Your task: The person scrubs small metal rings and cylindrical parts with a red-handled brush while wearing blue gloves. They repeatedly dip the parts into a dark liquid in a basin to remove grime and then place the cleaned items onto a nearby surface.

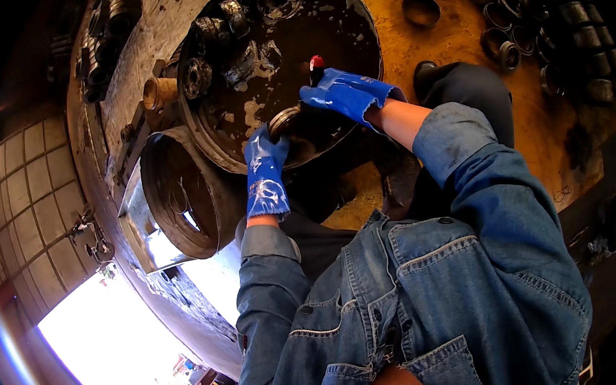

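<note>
As the head view shows it, both gloved hands work over a dark round basin.

Left hand: left hand (265, 168) in a blue glove, fingers closed on the lower edge of a metal ring (286, 120); thumb and fingers clamp its rim.

Right hand: right hand (347, 92) in a blue glove, curled over the upper right of the ring; a tool with a red tip (317, 64) stands up from behind the fingers. Whether the fingers close fully on the tool I cannot tell; they are bent together, not spread.

Ring: round, grey, held between the two hands at the near rim of the basin, just above the dark liquid.

Basin: basin (206, 139), wide and round, holds black oily liquid with pale patches of foam or reflection. Several bearings (197, 77) and other dirty metal parts lie in its far half.

Drum: an open cylinder (178, 195) lies just left of the basin, touching or nearly touching its rim.

Floor: floor (448, 44), stained yellow-brown. Rows of dark rings (505, 28) lie on it at upper right, well apart from the hands.

Clothing: denim jacket (438, 283), sleeves pushed back from the glove cuffs; dark trouser knee (470, 89) just right of the right forearm.

Lower left: bright daylight through an opening; tiled wall beside it.
</note>
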Demonstrator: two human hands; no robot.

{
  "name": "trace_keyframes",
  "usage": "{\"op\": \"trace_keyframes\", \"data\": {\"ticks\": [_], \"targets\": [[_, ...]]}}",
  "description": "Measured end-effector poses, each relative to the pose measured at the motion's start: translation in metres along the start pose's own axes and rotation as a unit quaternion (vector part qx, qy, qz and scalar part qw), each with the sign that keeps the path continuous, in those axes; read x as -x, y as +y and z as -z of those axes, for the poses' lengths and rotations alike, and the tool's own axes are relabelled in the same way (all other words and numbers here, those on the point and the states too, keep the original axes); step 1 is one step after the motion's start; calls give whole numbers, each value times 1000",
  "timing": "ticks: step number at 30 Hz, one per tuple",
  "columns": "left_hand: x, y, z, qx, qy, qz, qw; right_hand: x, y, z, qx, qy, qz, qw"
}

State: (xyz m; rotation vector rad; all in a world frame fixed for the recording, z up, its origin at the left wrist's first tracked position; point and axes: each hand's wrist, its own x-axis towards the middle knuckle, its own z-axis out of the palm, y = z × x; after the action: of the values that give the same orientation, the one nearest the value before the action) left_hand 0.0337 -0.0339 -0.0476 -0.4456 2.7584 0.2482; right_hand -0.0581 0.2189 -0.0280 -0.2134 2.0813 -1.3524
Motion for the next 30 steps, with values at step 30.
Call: {"op": "trace_keyframes", "data": {"ticks": [30], "targets": [[-5,-23,-6,38,30,-156,987,-11,9,-7,-10,33,131,991]]}}
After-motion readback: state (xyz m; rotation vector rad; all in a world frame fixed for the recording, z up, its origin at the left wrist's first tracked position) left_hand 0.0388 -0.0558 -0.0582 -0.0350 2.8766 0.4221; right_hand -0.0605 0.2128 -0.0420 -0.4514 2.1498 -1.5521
